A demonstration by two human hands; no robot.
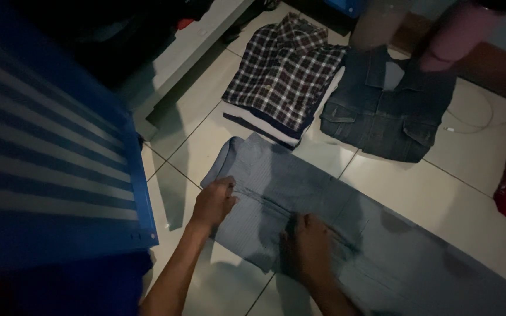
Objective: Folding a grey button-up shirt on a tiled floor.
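The grey trousers (323, 222) lie flat on the pale tiled floor (475, 205), running from the centre of the frame down to the lower right corner, with the waistband end toward the centre left. Your left hand (213, 202) rests at the left-centre of the frame, fingers curled on the edge of the cloth near the waistband, pinching or pressing it down; the dim light does not let you tell which. Your right hand (308, 248) sits at the lower centre, palm down and fingers spread flat on the fabric, gripping nothing.

Judging by how things lie, you are at the smoothing and lining-up stage of a fold: the legs look laid one over the other, but the cloth is not yet doubled over. The next move probably calls for keeping the seam edges even under the flat hand and taking hold of one end cleanly, so the layers do not slip apart.

Above the trousers, at the upper centre, a folded plaid shirt (285, 73) tops a small stack, and just beside it to the right lies a folded denim shirt (387, 108). A blue slatted frame (54, 169) fills the left side.
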